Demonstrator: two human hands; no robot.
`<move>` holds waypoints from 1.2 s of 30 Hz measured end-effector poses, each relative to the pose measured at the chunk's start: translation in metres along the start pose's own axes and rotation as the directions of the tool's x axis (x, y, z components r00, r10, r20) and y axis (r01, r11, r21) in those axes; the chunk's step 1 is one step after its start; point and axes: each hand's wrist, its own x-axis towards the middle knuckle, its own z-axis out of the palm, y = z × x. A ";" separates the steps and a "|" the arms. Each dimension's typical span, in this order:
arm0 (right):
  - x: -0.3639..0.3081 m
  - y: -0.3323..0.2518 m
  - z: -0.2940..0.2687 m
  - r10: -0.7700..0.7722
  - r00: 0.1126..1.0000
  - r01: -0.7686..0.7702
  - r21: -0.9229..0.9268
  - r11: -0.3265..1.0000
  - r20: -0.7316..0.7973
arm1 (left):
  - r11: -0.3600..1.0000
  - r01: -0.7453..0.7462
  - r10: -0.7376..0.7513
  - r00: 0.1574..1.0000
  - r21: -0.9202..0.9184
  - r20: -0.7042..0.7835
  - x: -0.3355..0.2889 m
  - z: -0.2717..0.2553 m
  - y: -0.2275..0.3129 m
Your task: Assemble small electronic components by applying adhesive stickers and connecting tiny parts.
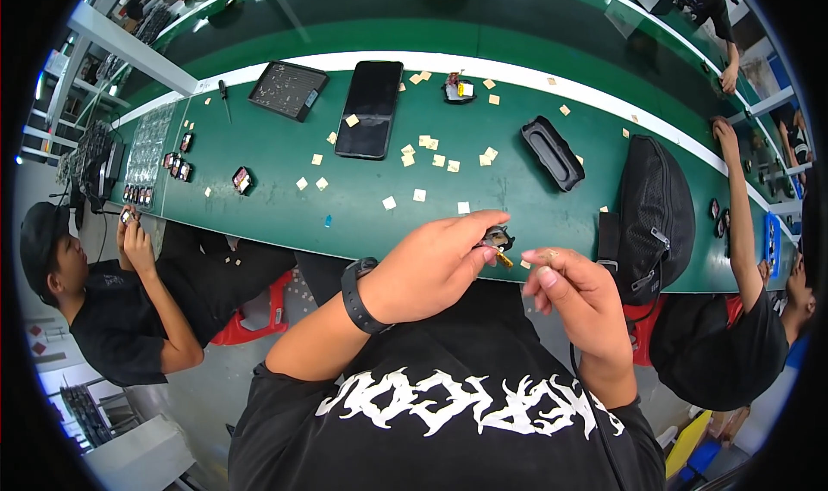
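Observation:
My left hand [440, 262], with a black watch [358, 297] on its wrist, is closed round a small black electronic device casing [496, 236] at the table's near edge. A yellow-orange flex strip [504, 259] sticks out of the casing. Just to the right, my right hand [573, 288] has its thumb and index finger drawn together. At their tips shows a small pale square piece [525, 265], a little apart from the casing. Similar pale squares [453, 166] lie scattered over the green table [285, 172] beyond my hands.
A phone [369, 116], a black parts tray [289, 91], an oblong black tray [552, 153] and an opened device [458, 89] lie on the table. A black zipped bag [657, 219] stands right of my hand. People sit working at left [112, 310] and right [716, 344].

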 end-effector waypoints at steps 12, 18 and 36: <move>0.001 0.013 0.007 0.120 0.992 -0.118 0.062 0.991 -0.036 | 0.988 -0.075 0.067 0.996 0.137 0.064 -0.004 -0.006 0.008; 0.006 0.001 0.012 0.250 0.967 -0.255 0.208 0.944 0.050 | 0.995 0.010 -0.014 0.999 0.104 0.042 -0.004 -0.002 0.010; 0.006 0.017 0.013 0.071 0.995 -0.087 0.308 0.947 0.063 | 0.951 0.226 -0.165 0.948 -0.212 0.270 -0.004 -0.012 0.014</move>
